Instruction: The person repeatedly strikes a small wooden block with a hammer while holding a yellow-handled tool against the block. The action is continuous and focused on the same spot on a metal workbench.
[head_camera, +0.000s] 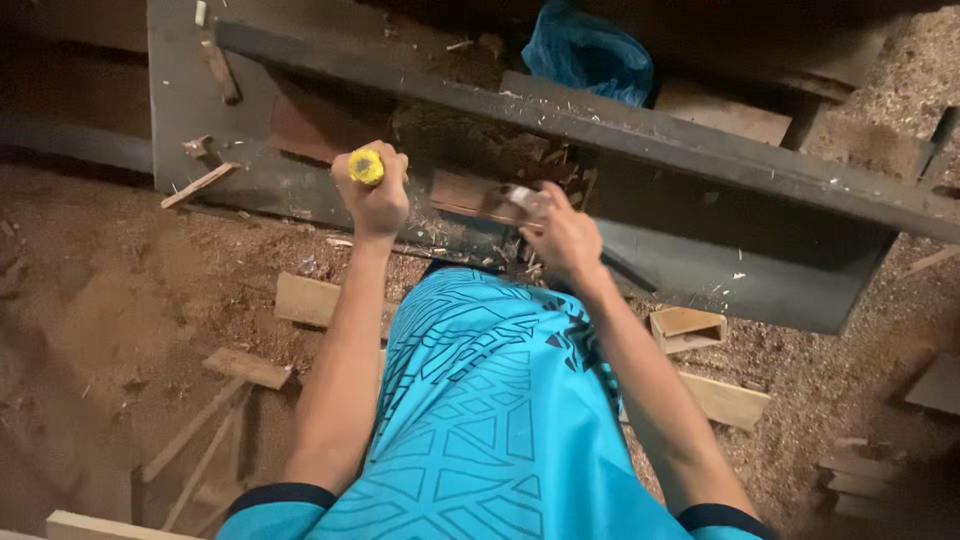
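Turquoise shirt (480, 420) with a dark line pattern fills the bottom of the view, both bare forearms stretching up from it toward the bench. And up at the bench sits the workpiece, a small reddish-brown wood block (478, 196) lying flat on the dark surface, right between the two hands. Right hand (562, 237) is on it, fingers curled over the block's right end, pinning it down; something pale shows at the fingertips, too blurred to name. Left hand (372, 195) is just left of the block, clenched tight in a fist around a tool with a yellow handle (366, 166), the round yellow butt pointing up at the camera. The working end of that tool is hidden under the fist, so whether it meets the wood I cannot tell. Chips and shavings (520, 262) lie scattered around the block's near edge. Widening out: the dark workbench (700, 265) runs across the frame with a long dark rail (640, 135) slanting above the hands. A blue plastic bag (590, 55) sits beyond that rail. Down below, the sawdust floor (110, 300) is littered with offcuts, a pale flat piece (305, 298) by the left forearm and a small wedge-shaped piece (687, 328) near the right one.
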